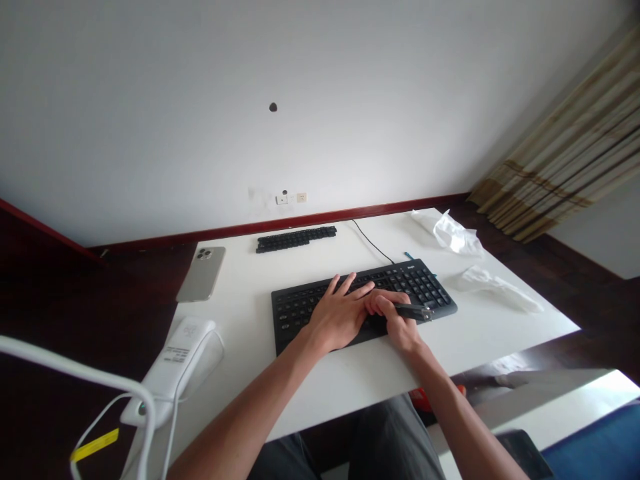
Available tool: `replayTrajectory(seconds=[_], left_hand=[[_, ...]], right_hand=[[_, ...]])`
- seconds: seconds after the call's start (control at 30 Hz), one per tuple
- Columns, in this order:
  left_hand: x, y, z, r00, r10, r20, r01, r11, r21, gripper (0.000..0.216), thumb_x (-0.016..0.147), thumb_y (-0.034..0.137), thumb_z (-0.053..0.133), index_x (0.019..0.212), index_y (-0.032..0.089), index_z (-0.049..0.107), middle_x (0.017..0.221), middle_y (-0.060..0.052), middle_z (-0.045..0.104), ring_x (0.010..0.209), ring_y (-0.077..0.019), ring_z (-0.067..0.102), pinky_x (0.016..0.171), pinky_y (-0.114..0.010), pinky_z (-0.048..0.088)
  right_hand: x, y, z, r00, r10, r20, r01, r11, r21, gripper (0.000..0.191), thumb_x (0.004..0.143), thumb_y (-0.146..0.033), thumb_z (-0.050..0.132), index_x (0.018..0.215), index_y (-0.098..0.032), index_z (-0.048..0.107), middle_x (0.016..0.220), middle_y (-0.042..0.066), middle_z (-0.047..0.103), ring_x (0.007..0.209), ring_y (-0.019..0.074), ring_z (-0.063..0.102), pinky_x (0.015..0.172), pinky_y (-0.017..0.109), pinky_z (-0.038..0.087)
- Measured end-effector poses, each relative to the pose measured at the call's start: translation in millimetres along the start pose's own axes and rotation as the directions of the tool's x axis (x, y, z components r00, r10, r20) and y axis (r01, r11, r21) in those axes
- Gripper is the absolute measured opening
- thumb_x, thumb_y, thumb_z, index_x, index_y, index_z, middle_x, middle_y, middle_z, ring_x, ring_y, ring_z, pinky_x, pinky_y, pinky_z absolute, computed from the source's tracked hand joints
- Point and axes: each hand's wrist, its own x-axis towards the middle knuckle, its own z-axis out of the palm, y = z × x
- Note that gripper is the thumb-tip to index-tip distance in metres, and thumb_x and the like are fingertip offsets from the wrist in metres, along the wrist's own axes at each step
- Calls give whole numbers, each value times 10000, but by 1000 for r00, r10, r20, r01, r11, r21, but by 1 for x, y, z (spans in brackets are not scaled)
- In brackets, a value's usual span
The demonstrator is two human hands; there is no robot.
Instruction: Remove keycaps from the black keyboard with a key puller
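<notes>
A black keyboard [425, 285] lies across the middle of the white table, with a cable at its back edge. My left hand [340, 313] rests on it with the fingers spread over the keys. Right beside it, my right hand [395, 317] is closed around a slim dark tool with a shiny metal end [414, 311], which points to the right. The tool's other end and the keys beneath both hands are hidden. Behind the keyboard, loose black keycaps [296, 239] lie together in rows.
On the table's left are a phone [202, 273] and a white power strip [170, 370] with cords. Crumpled white plastic wrappers [450, 233] lie on the right. A thin blue-green stick [409, 255] shows behind the keyboard. A white cable [75, 369] crosses the lower left.
</notes>
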Motion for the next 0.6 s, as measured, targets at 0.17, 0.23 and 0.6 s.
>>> replayTrajectory(seconds=[0.17,0.23,0.6], left_hand=[[-1,0,4,1000,-1,-21,1,1000,8,451,1091,285,370,1488,350,573,1664,68,429,1612,-299,245,1306,-574,234],[-1,1,4,999,-1,-32,1,1000,13,483,1083,280,394,1545,363,510,1663,59,433,1611,-296,249,1301,-579,249],[-1,2,2,999,-15,-35,15,1000,9,489,1104,325,351,1586,333,431,1663,50,435,1609,-279,258,1295,-557,262]], right_hand=[[-4,-6,0,998,-51,43,55,995,-87,420,1027,-420,454,665,-238,566,669,46,604,643,209,540,675,376,478],[-5,-8,1,997,-59,49,65,991,-115,419,1029,-424,444,676,-249,587,684,56,625,651,218,556,681,388,487],[-7,-2,2,987,-109,-116,107,994,-18,488,1032,-469,433,606,-238,491,606,33,527,599,202,510,633,380,459]])
